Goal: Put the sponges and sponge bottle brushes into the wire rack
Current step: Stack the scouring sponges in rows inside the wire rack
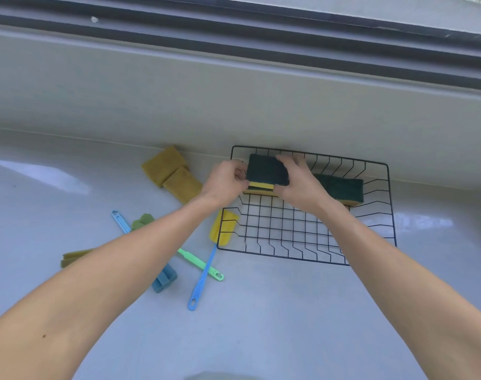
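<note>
Sponges were going into the wire rack (305, 250) one at a time. Both hands were closed on a green-topped sponge (265, 171) at the rack's back-left corner, left hand (225, 182) pinching its left end, right hand (299, 182) gripping the right. It lay w/ green side up, long axis running left-right, approx. parallel to the back wall. A second sponge (341, 189) sat beside it, same heading. Next, I'd judge: let go, then fetch the tan sponges (170, 172) and the three brushes (203, 275) left on the table (261, 325), laying brushes lengthwise.
</note>
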